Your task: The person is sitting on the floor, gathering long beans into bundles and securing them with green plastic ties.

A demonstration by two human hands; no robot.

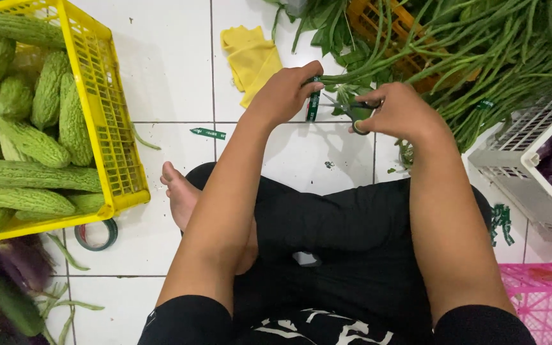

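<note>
The left hand (285, 92) pinches a bundle of long beans (378, 64) near its bound end, fingers pressed together around the stems, with a strip of green tape (313, 105) hanging just below the grip. The right hand (400, 112) grips a pair of scissors (352, 114), fingers closed through the handles; the blades point toward the tape and the bean ends and appear partly open.

Judged step: trimming at the taped end of the bundle. The cut calls for the left hand to keep the bundle steady and its fingertips clear of the blades, which sit very near them.

The person sits cross-legged on a white tiled floor (167, 70). A yellow cloth (250, 57) lies just beyond the left hand. A cut tape scrap (208, 133) lies on the tiles. To the left stands a yellow crate (113, 134) of bitter gourds (30, 140), a tape roll (96, 234) beside it. A white crate (519, 166) of eggplants stands to the right, a pink crate (544, 300) below it.
</note>
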